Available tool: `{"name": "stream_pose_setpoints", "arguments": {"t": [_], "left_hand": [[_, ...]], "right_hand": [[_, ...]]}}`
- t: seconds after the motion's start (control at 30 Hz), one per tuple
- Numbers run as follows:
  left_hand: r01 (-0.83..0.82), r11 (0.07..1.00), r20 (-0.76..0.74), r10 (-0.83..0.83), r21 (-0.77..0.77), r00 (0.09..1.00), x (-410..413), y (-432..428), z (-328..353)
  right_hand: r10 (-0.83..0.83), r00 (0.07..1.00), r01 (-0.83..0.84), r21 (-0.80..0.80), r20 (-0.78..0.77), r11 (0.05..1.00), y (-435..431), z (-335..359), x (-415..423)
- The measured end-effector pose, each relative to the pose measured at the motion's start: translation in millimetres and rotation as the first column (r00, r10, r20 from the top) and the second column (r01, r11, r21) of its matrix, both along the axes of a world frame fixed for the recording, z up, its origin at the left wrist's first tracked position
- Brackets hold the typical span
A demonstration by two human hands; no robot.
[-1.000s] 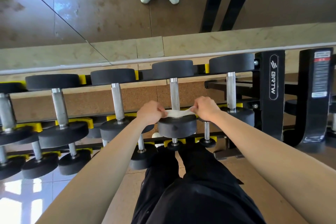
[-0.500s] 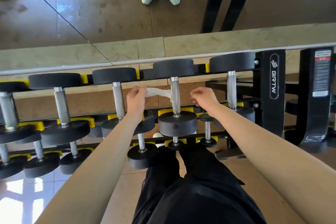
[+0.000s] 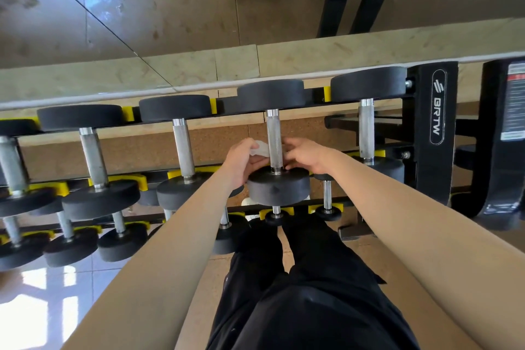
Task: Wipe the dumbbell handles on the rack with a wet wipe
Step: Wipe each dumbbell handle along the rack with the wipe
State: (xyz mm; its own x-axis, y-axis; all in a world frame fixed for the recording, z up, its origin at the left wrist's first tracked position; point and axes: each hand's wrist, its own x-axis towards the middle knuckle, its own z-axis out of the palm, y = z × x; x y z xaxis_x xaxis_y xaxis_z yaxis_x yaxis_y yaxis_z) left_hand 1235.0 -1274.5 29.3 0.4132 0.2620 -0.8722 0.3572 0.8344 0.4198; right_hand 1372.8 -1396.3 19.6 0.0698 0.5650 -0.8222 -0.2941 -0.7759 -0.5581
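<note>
A black dumbbell with a knurled steel handle (image 3: 274, 133) lies on the top tier of the rack (image 3: 434, 111), straight ahead of me. A white wet wipe (image 3: 260, 148) passes behind the lower part of that handle. My left hand (image 3: 241, 160) pinches the wipe's left end, just left of the handle. On the handle's right side my right hand (image 3: 308, 155) has curled fingers at the wipe's other end, which is mostly hidden. Both hands sit just above the dumbbell's near weight head (image 3: 278, 189).
More dumbbells with steel handles (image 3: 183, 148) fill the top tier to the left and one (image 3: 366, 131) to the right. Smaller dumbbells (image 3: 120, 239) sit on the lower tier. A mirror wall rises behind the rack. My black-trousered legs stand close to it.
Both hands have come back down the handle toward the near weight head, after sliding up it. The wipe is now bunched closer around the handle.
</note>
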Motion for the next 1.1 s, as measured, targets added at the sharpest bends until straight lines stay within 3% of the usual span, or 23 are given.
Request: {"name": "stream_pose_setpoints", "arguments": {"t": [0.07,0.1,0.17,0.23,0.3,0.4,0.5,0.63,0.77,0.83,0.93,1.0,1.1], "left_hand": [[0.106,0.994,-0.043,-0.105,0.031,0.994,-2.5,3.5,0.4],[0.240,0.960,-0.125,-0.223,0.146,0.967,-5.0,5.7,-1.4],[0.500,0.770,-0.336,-0.385,0.397,0.860,-11.2,8.4,-5.9],[0.581,0.647,-0.395,-0.428,0.494,0.813,-15.6,7.7,-5.6],[0.674,0.547,-0.400,-0.545,0.495,0.737,-18.2,4.9,-4.4],[0.835,0.286,-0.490,-0.702,0.471,0.517,-22.6,7.7,-3.0],[0.881,0.175,-0.534,-0.738,0.440,0.413,-26.3,19.4,1.3],[0.898,0.141,-0.513,-0.779,0.416,0.360,-13.0,14.3,6.2],[0.897,0.197,-0.540,-0.740,0.396,0.401,-5.5,-3.4,4.4],[0.875,0.267,-0.534,-0.708,0.403,0.462,-11.6,0.5,5.9],[0.747,0.496,-0.473,-0.579,0.441,0.664,-23.3,15.4,4.8],[0.677,0.578,-0.441,-0.514,0.455,0.735,-21.9,16.4,3.4],[0.738,0.490,-0.451,-0.586,0.464,0.673,-7.7,4.0,1.6]], "right_hand": [[0.203,0.954,-0.197,-0.049,0.219,0.979,0.6,-0.1,2.8],[0.278,0.903,-0.265,-0.085,0.329,0.961,-0.6,-0.3,4.9],[0.329,0.827,-0.307,-0.124,0.455,0.944,-6.6,0.9,10.6],[0.371,0.776,-0.363,-0.121,0.510,0.924,-14.8,2.2,15.2],[0.423,0.730,-0.426,-0.126,0.536,0.896,-21.6,2.5,15.3],[0.458,0.714,-0.471,-0.121,0.530,0.874,-20.4,4.4,6.4],[0.518,0.695,-0.536,-0.122,0.498,0.836,-12.3,9.3,0.6],[0.565,0.656,-0.553,-0.191,0.501,0.811,-17.3,14.2,13.3],[0.559,0.635,-0.494,-0.276,0.533,0.824,-20.9,11.7,23.1],[0.583,0.628,-0.523,-0.274,0.516,0.807,-12.1,11.9,13.6],[0.605,0.601,-0.573,-0.245,0.523,0.782,0.2,12.7,0.9],[0.581,0.596,-0.546,-0.251,0.554,0.799,-1.5,17.4,8.1],[0.504,0.600,-0.431,-0.280,0.622,0.858,-17.5,18.6,32.1]]}}
